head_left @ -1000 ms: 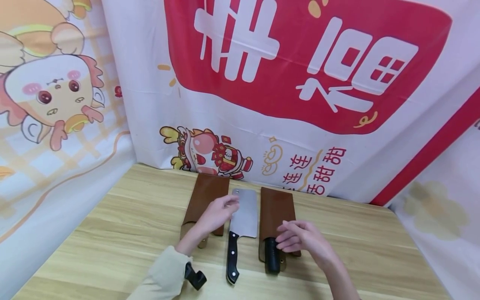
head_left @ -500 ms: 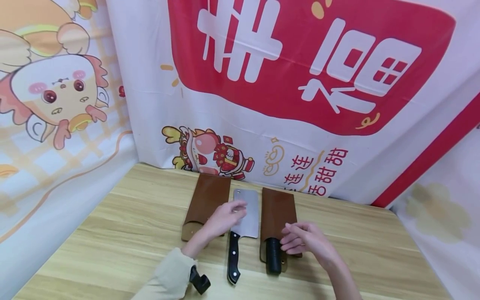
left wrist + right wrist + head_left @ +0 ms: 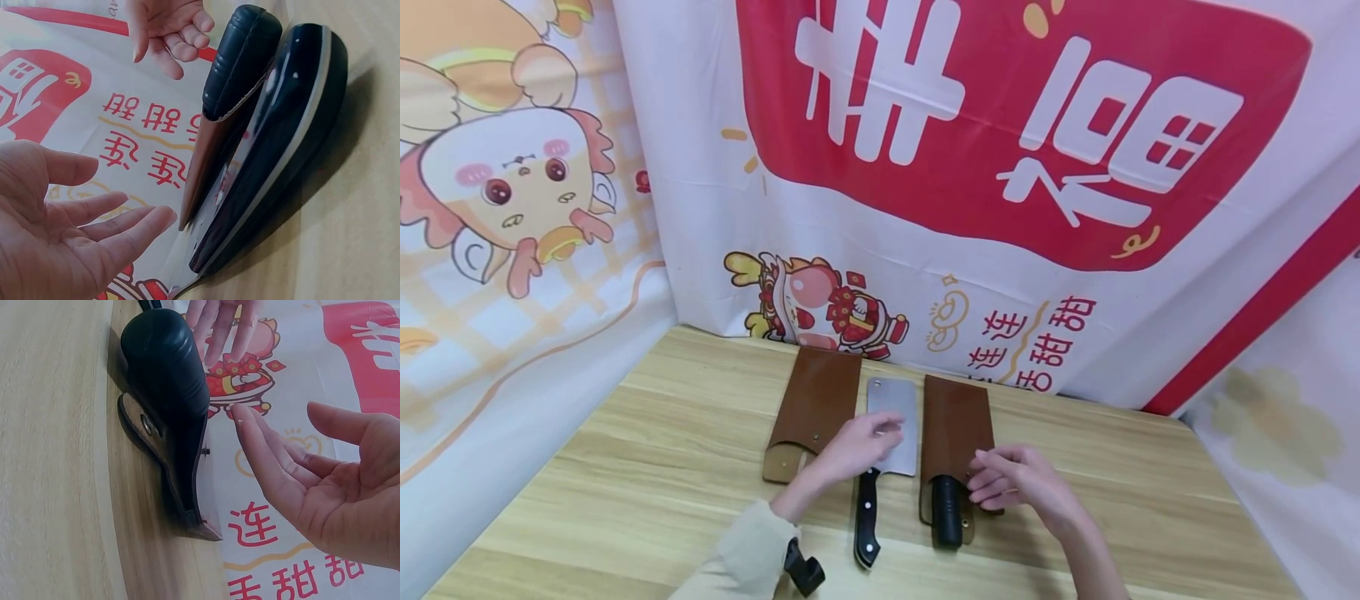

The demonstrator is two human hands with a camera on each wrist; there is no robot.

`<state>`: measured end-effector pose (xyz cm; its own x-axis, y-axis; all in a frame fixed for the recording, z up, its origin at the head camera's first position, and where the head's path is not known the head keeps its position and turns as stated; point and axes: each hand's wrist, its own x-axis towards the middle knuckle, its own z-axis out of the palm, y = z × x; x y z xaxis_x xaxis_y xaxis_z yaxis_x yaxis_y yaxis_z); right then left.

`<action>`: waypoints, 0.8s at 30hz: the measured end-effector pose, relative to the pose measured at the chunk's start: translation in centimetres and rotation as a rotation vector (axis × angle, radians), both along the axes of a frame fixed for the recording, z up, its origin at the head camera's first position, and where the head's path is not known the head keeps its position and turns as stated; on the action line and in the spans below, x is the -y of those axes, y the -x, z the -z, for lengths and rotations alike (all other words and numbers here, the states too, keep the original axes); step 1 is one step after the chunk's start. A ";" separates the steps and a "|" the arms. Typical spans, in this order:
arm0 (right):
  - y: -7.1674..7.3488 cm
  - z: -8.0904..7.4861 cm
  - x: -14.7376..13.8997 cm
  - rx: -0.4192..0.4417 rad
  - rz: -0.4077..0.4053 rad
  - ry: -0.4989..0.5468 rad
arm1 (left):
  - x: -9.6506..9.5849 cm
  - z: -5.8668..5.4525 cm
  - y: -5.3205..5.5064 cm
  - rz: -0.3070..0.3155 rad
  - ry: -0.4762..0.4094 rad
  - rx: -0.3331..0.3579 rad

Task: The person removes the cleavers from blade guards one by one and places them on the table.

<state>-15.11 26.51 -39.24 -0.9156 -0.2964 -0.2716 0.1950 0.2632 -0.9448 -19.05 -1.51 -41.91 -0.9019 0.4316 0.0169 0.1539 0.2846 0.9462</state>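
A cleaver lies on the table, its grey blade (image 3: 901,454) pointing away and its black riveted handle (image 3: 867,518) toward me. Over the blade hovers my left hand (image 3: 859,446), fingers relaxed and holding nothing. To the left is a brown leather sheath (image 3: 820,392) with its flap end toward me. A second brown sheath (image 3: 953,417) lies right of the cleaver, with a black ribbed handle (image 3: 947,512) sticking out of it; the blade inside is hidden. My right hand (image 3: 1018,483) is beside that handle, fingers loosely extended, nothing in them.
The pale wooden table (image 3: 625,467) ends at a printed cloth backdrop (image 3: 880,217) just behind the sheaths. A second hanging cloth (image 3: 512,350) borders the left side. A black wrist strap mount (image 3: 805,571) sits at my left sleeve.
My left hand has moved right, from the left sheath's edge to over the cleaver blade, uncovering more of that sheath. My right hand has shifted slightly right. The cleaver and sheaths stay put.
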 end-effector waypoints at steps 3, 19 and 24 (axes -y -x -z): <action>0.0 0.1 -0.1 0.005 -0.002 -0.007 | -0.2 0.2 -0.1 0.009 0.022 0.002; 0.3 1.6 0.2 0.033 -0.066 -0.071 | -0.9 1.0 -0.2 0.072 0.064 0.048; 0.2 2.0 0.5 0.042 -0.091 -0.079 | -1.0 1.2 -0.3 0.080 0.067 0.055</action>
